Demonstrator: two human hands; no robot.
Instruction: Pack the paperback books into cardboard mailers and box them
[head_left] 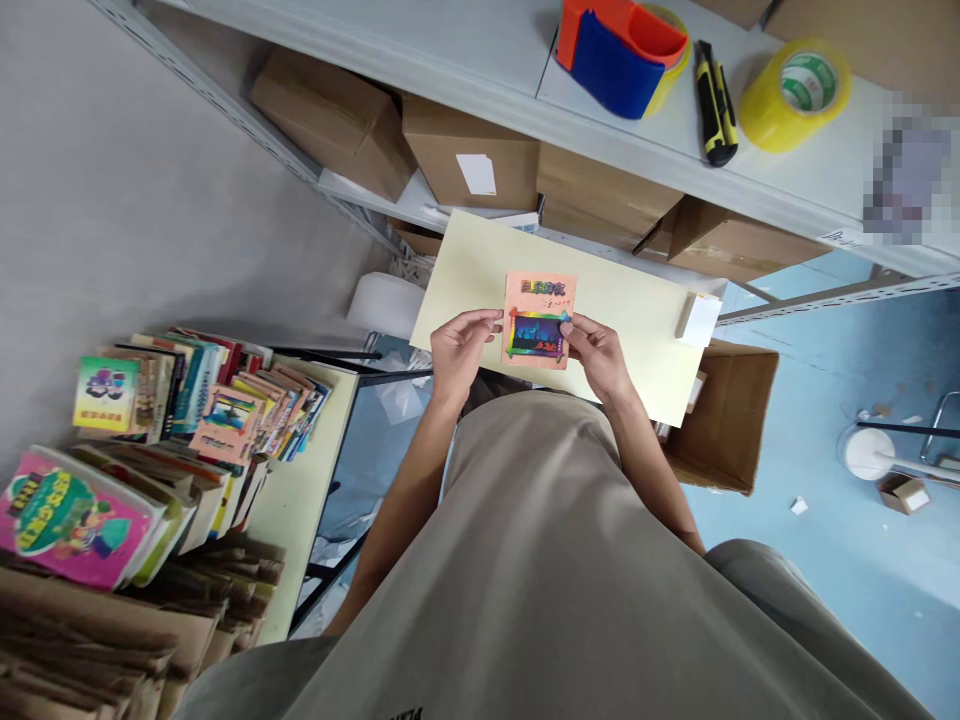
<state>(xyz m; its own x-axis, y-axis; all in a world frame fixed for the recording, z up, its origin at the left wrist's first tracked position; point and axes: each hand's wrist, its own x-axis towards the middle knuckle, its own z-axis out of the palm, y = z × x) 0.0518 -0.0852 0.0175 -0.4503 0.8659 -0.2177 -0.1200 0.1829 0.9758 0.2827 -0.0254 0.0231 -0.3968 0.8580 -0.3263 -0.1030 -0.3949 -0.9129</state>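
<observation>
A thin salmon-pink booklet (540, 290), its cover bearing a dark picture in a rainbow-coloured frame, is held up over the pale yellow tabletop (645, 320). My right hand (600, 355) grips its right edge, thumb on the cover and fingers behind. At the left edge, my left hand (463, 345) has its fingers stretched toward the booklet, their tips just beside it, holding nothing. A small white box or stack (699, 318) sits at the table's right end.
Rows of books (202, 400) and brown paper packets (97, 640) fill a side table on the left. An opened carton (731, 420) stands at right. The shelf ahead carries a tape dispenser (615, 60), a box cutter (716, 110) and yellow tape (765, 110), with cartons (472, 140) beneath.
</observation>
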